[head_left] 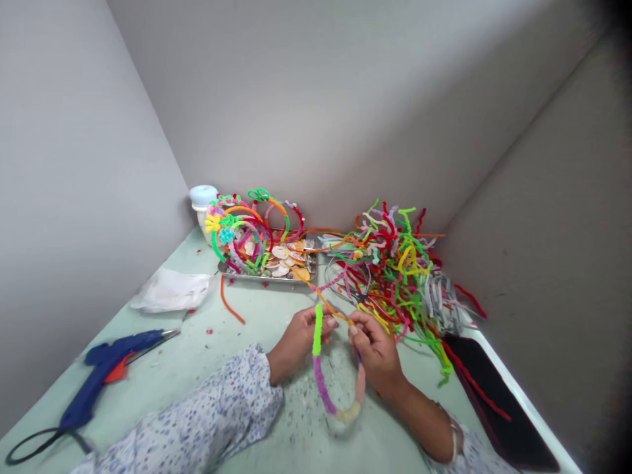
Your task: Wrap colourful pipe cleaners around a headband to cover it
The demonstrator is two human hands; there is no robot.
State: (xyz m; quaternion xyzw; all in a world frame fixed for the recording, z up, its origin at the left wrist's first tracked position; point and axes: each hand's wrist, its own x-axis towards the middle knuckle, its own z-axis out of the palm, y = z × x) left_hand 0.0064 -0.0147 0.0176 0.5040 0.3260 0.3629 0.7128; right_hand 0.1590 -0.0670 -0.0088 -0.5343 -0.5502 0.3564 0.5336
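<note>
A U-shaped headband (324, 385) wrapped in green, purple, cream and pink fuzzy pipe cleaner hangs between my hands, its curve toward me. My right hand (378, 352) is closed around one end, where an orange pipe cleaner (323, 296) meets it at the fingertips. My left hand (300, 342) has its fingers closed on the orange strand close to that end; the exact pinch is partly hidden. The green end of the headband stands in front of the left fingers. From the hands, the orange strand stretches away toward the metal tray (269, 278).
Finished headbands (247, 230) and shells (281, 252) fill the tray. A tangled pile of pipe cleaners (399, 263) lies at right, by a dark phone-like slab (498, 401). At left are a blue glue gun (103, 368), a plastic bag (172, 291) and a blue-lidded container (203, 197).
</note>
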